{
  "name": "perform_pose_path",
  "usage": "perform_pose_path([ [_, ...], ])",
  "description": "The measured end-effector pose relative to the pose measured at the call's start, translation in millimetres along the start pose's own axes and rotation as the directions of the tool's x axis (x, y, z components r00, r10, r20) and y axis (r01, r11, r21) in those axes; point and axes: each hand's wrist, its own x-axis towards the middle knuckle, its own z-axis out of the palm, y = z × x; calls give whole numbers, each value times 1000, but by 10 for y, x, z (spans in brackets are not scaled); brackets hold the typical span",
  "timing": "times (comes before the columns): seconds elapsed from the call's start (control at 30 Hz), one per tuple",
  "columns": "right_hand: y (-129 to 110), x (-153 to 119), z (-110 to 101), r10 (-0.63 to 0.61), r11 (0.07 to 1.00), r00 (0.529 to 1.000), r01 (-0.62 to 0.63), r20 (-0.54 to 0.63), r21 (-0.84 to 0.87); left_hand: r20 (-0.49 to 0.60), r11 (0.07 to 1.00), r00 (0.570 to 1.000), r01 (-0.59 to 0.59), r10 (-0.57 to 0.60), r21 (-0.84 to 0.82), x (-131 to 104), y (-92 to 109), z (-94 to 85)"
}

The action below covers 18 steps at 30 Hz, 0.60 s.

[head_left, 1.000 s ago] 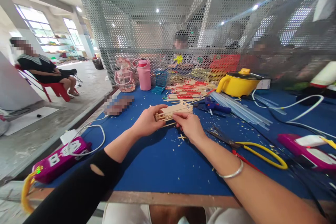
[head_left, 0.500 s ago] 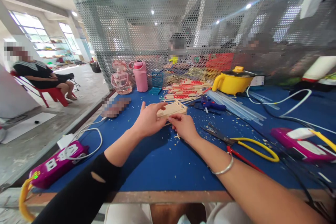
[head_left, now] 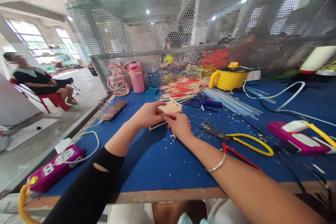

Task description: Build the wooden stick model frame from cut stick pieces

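A small wooden frame (head_left: 174, 106), pale and flat-topped with a low rail at its far right end, is held between the two hands over the middle of the blue tabletop (head_left: 162, 168); whether its underside touches the surface cannot be told. The left hand (head_left: 148, 114) is partly closed, thumb and fingers curved around the frame's left end. The right hand (head_left: 178, 125) is drawn in close, thumb and forefinger pinching the near edge beside the left fingertips. A silver bracelet (head_left: 217, 163) circles the right wrist, and a black sleeve (head_left: 89, 182) covers most of the left forearm. Wood chips are scattered around the frame. To its right lie shears (head_left: 223, 137) with one yellow and one red handle, their blades apart; beyond these are a blue-handled tool (head_left: 210, 103) and a bundle of translucent sticks (head_left: 232, 103). Behind the frame, a pile of wooden sticks (head_left: 174, 93) marked with red sits between a blue stand (head_left: 153, 83) and a yellow pot (head_left: 231, 78). A pink bottle (head_left: 137, 78) stands just left of the stand, before a perforated metal screen (head_left: 147, 24).
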Motion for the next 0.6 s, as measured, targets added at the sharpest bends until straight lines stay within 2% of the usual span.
perform_pose_path([
  [0.1,-16,-9,-24,-21,997,1000,21,0,-73,-13,990,999,-48,50,129,-12,9,19],
  [0.27,-72,-25,-73,-44,985,999,40,-19,-166,-63,959,996,-39,59,280,-33,42,57],
  [0.43,-66,-13,-68,-32,988,999,29,-22,-153,-81,939,996,-10,40,344,-37,57,79],
  [0.6,-35,6,-39,1,990,1000,-4,-26,-138,-99,944,994,-4,39,330,-45,44,93],
])
